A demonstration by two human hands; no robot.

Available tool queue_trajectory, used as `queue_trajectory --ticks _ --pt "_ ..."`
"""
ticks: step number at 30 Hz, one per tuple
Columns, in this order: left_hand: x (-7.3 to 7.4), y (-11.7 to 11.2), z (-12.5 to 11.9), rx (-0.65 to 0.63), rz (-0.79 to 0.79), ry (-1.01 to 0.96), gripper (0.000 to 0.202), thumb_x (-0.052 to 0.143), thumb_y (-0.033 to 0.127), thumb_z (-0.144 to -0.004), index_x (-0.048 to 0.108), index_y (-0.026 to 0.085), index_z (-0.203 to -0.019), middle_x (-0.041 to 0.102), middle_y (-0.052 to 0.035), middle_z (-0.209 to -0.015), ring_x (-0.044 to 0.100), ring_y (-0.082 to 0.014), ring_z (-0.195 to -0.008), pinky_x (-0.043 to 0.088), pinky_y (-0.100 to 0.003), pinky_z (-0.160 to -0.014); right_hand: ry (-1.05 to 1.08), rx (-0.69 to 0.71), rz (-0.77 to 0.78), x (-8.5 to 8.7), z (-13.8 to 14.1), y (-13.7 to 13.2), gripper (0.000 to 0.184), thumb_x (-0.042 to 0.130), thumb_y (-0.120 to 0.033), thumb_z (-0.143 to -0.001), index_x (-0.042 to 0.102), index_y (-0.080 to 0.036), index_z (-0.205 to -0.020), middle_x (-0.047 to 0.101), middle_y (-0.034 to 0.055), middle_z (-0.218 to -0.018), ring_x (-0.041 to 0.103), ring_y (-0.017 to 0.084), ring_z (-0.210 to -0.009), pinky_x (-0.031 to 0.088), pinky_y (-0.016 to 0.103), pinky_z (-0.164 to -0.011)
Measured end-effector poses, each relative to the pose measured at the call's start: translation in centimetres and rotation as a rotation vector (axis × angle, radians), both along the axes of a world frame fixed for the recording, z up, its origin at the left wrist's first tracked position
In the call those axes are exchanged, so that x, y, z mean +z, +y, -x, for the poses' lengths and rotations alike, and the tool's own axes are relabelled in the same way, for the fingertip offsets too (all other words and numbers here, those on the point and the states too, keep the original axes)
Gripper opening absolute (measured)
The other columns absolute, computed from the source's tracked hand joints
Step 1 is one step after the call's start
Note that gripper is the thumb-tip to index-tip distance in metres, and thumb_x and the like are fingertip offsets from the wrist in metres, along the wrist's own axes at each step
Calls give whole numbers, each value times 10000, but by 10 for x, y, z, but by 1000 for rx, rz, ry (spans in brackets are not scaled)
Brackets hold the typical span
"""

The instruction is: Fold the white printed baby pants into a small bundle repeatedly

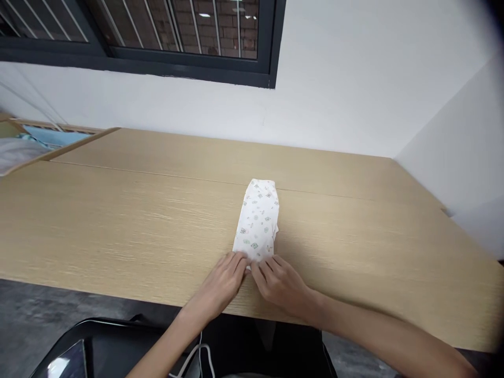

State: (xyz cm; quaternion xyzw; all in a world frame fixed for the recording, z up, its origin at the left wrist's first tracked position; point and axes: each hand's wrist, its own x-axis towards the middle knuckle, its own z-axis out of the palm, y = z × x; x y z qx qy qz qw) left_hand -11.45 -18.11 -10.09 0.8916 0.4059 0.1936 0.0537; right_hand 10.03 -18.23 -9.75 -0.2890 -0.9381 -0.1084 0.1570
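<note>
A white cloth garment with small printed figures (258, 218), folded into a long narrow strip, lies on the wooden table, its length pointing away from me. At its near end, my left hand (228, 273) grips the left corner with bent fingers. My right hand (277, 281) has its fingers closed on the right side of the same end. The two hands almost meet in the middle, and their fingers hide the near edge of the cloth. What kind of garment it is I cannot tell.
The light wooden table (118, 220) runs up to a white wall (334, 94) below a dark-framed, barred window (189, 63). An open wooden box (59, 144) with pale blue and white cloth is at the far left. A black chair (114, 341) and a white cable (197, 352) are near me.
</note>
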Motion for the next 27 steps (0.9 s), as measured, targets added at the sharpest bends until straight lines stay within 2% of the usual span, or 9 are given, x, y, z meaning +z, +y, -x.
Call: queue_trajectory --ticks 4,7,9,11,15,18,21,24,27 --pt "33 -14 3 -81 257 -113 206 395 195 -1060 589 222 -1123 635 -64 -1088 619 -202 -1001 540 -358 -885 31 20 104 26 -5 -20 386 517 -53 -918 583 -84 -1297 689 127 -894 627 269 -742 536 418 -686" --pt "55 -15 9 -52 263 -227 232 413 237 -1067 541 252 -1260 614 -75 -1204 603 -203 -1122 532 -354 -961 166 -21 166 53 -11 -13 369 458 -61 -934 571 -123 -1279 688 107 -901 635 267 -780 542 415 -706" --pt "66 -4 12 33 119 -327 269 445 256 -1060 503 259 -1323 591 -84 -1254 581 -215 -1184 513 -380 -1010 273 -63 196 67 -15 9 299 425 -83 -960 589 -165 -1196 676 91 -895 633 254 -785 537 399 -709" --pt "77 15 12 124 -53 -415 274 486 269 -1045 504 253 -1318 580 -83 -1255 569 -221 -1198 490 -400 -1037 363 -105 216 75 -20 43 257 408 -115 -977 599 -193 -1129 667 90 -926 628 241 -795 531 380 -722" --pt "94 68 3 181 -221 -386 200 513 315 -1031 564 214 -1196 621 -66 -1165 596 -207 -1073 475 -391 -990 513 -200 286 68 -26 128 226 457 -168 -973 618 -190 -1131 684 105 -1115 636 252 -1028 499 373 -908" --pt "89 104 -8 220 -252 -242 201 466 327 -1045 606 185 -1068 673 -60 -1044 602 -209 -964 457 -397 -944 586 -283 405 46 -26 183 247 478 -153 -958 635 -179 -1147 710 81 -1155 636 231 -1091 466 343 -969" --pt "68 123 -19 220 -240 -135 254 423 301 -1054 626 163 -988 684 -78 -976 612 -220 -917 462 -395 -902 582 -372 446 19 -24 218 269 450 -127 -971 653 -163 -1144 719 86 -1157 637 218 -1090 458 326 -975" --pt "43 121 -27 167 -182 -66 273 412 291 -1057 643 158 -998 693 -93 -979 635 -228 -914 488 -383 -878 489 -501 403 -2 -24 234 295 415 -127 -996 670 -150 -1143 718 117 -1163 614 251 -1134 450 364 -1010" --pt "24 110 -33 113 -89 9 276 413 286 -1055 659 170 -1012 706 -92 -987 662 -238 -913 519 -386 -868 437 -566 248 -8 -23 234 369 354 -144 -1023 644 -125 -1251 663 173 -1296 557 296 -1245 421 446 -1078"
